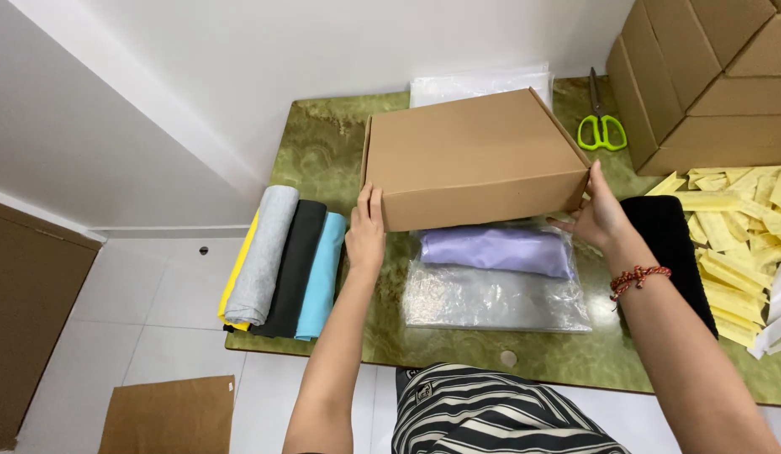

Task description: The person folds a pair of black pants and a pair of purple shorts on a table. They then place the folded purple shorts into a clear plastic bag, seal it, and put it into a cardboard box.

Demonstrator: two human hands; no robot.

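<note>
A closed brown cardboard box (470,155) sits in the middle of the green marbled table (323,143). My left hand (365,235) presses flat against its left front corner. My right hand (596,214) grips its right front corner, with a beaded bracelet on that wrist. Just in front of the box lies a clear plastic bag (491,294) with a rolled lilac cloth (496,250) inside it, between my two forearms.
Rolled cloths in yellow, grey (264,252), black and light blue lie at the table's left edge. Green-handled scissors (601,126) and stacked cardboard boxes (710,76) stand at the back right. A black cloth (672,244) and a heap of yellow strips (744,227) are on the right. Clear bags (479,84) lie behind the box.
</note>
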